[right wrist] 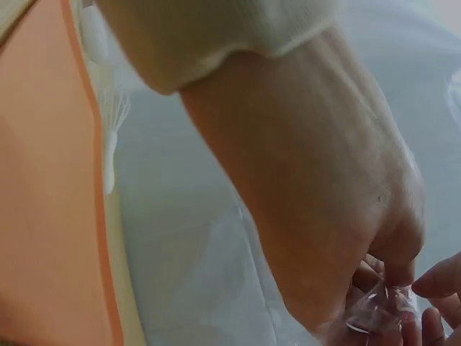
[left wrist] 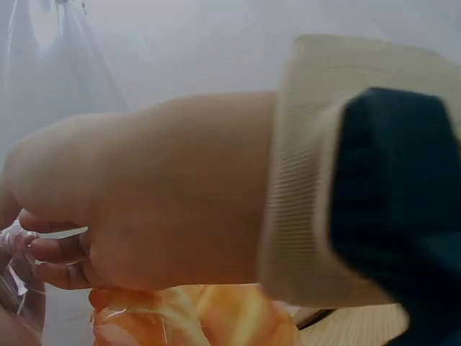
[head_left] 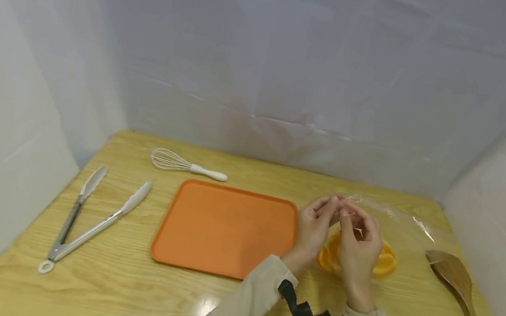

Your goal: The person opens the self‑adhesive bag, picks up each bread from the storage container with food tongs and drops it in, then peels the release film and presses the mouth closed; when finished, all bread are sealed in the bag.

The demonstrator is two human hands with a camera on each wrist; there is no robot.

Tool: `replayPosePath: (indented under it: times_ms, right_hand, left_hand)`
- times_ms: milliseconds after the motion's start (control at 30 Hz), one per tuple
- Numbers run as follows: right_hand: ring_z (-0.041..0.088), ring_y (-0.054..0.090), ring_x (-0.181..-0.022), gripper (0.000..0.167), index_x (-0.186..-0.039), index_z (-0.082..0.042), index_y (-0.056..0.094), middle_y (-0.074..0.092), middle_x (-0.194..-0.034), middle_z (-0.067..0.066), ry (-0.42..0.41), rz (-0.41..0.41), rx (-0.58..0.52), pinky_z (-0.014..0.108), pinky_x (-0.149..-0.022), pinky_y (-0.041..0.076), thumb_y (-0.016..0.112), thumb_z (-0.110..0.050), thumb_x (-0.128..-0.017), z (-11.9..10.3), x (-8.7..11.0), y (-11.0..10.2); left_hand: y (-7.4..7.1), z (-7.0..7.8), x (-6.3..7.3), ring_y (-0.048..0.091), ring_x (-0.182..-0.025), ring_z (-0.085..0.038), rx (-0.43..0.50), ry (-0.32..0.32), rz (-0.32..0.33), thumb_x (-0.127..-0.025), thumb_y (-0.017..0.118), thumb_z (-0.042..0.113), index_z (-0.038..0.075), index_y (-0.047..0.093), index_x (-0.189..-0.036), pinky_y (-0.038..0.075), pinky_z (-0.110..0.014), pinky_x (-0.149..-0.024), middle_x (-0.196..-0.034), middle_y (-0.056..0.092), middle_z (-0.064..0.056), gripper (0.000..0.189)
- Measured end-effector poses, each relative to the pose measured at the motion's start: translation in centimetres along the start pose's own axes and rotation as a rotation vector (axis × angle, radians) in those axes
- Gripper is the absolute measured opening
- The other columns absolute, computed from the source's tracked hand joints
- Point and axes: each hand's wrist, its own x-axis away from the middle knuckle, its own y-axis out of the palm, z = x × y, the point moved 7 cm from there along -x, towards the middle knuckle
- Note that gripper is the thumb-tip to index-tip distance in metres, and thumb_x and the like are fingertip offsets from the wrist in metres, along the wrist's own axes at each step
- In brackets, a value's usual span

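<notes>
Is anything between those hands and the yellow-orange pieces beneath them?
Yes, clear plastic. The left hand and right hand pinch it above the yellow-orange pieces, and in the left wrist view its shine seems to lie over them. Nothing else visible blocks the way.

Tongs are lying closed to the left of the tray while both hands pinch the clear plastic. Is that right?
Not quite: the tongs are spread open, not closed, as the head view shows. They do lie to the left of the tray, and the left hand and right hand do pinch the clear plastic.
</notes>
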Motion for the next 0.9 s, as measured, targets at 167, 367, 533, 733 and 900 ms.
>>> replayPosePath:
  times_ms: [167, 367, 533, 733, 900]
  right_hand:
    - [0.002, 0.045, -0.076, 0.024, -0.114, 0.002, 0.07, 0.052, -0.089, -0.017, 0.088, -0.002, 0.102, 0.013, -0.064, 0.038, 0.062, -0.01, -0.095, 0.8, -0.6, 1.2]
    - [0.004, 0.042, -0.074, 0.026, -0.116, 0.001, 0.069, 0.048, -0.089, -0.013, 0.175, 0.003, 0.098, 0.015, -0.064, 0.035, 0.062, -0.006, -0.092, 1.1, -1.0, 1.7]
    - [0.004, 0.042, -0.073, 0.026, -0.116, 0.002, 0.069, 0.048, -0.09, -0.011, 0.204, 0.014, 0.074, 0.016, -0.064, 0.035, 0.063, -0.01, -0.093, 1.1, -1.2, 1.9]
    - [0.007, 0.041, -0.073, 0.028, -0.116, 0.002, 0.068, 0.045, -0.09, -0.01, 0.21, -0.021, 0.066, 0.017, -0.062, 0.035, 0.062, -0.017, -0.096, 1.1, -1.1, 2.2]
    - [0.006, 0.042, -0.074, 0.026, -0.113, 0.003, 0.068, 0.046, -0.091, -0.01, 0.208, -0.029, 0.074, 0.016, -0.063, 0.036, 0.062, -0.016, -0.096, 1.2, -1.3, 2.4]
  left_hand:
    - [-0.1, 0.0, 0.3, 0.065, -0.084, 0.001, 0.014, -0.036, -0.015, -0.101, 0.051, 0.01, -0.018, 0.059, -0.116, 0.056, -0.024, -0.085, -0.113, 0.066, -0.029, 0.033]
    - [-0.2, 0.3, 0.4, 0.065, -0.098, -0.006, -0.014, -0.052, -0.113, -0.102, 0.042, 0.004, -0.018, 0.053, -0.125, 0.053, -0.024, -0.092, -0.127, 0.057, -0.034, 0.033]
    - [-0.1, 1.0, 0.3, 0.061, -0.115, -0.04, -0.141, 0.037, -0.186, -0.104, 0.04, 0.004, -0.018, 0.053, -0.124, 0.053, -0.035, -0.097, -0.125, 0.057, -0.036, 0.033]
    - [-0.2, 1.3, 0.3, 0.061, -0.109, -0.046, -0.259, 0.067, -0.21, -0.105, 0.041, 0.007, -0.013, 0.057, -0.123, 0.054, -0.03, -0.094, -0.118, 0.062, -0.033, 0.032]
    - [-0.3, 1.4, 0.3, 0.062, -0.11, -0.044, -0.295, 0.08, -0.229, -0.105, 0.04, 0.01, -0.011, 0.057, -0.124, 0.053, -0.027, -0.095, -0.118, 0.063, -0.031, 0.032]
